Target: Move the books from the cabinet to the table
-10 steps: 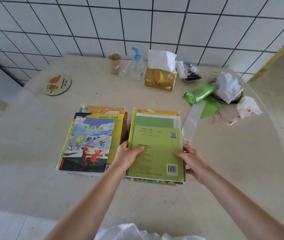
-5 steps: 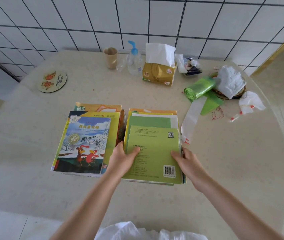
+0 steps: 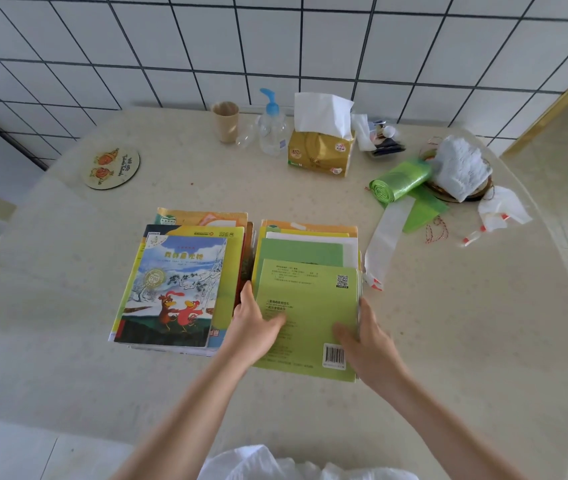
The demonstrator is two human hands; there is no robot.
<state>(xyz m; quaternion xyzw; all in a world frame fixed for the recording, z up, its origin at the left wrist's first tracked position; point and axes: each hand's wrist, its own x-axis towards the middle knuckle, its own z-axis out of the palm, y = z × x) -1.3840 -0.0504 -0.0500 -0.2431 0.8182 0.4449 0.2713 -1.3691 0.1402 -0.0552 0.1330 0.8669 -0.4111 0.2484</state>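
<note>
Two stacks of books lie side by side on the round beige table. A picture book with red birds tops the left stack. A green book with a barcode, back cover up, tops the right stack. My left hand lies against that stack's left side with straight fingers and its thumb on the cover. My right hand flanks the right side the same way, thumb on the green cover. The cabinet is out of view.
Along the tiled wall stand a paper cup, a pump bottle and a tissue box. A green bag roll, a white cloth on a basket and plastic scraps lie at right. A round coaster sits far left.
The green-topped stack stays in the same spot beside the left stack. Both hands remain at its sides; my right thumb has slid further onto the cover.
</note>
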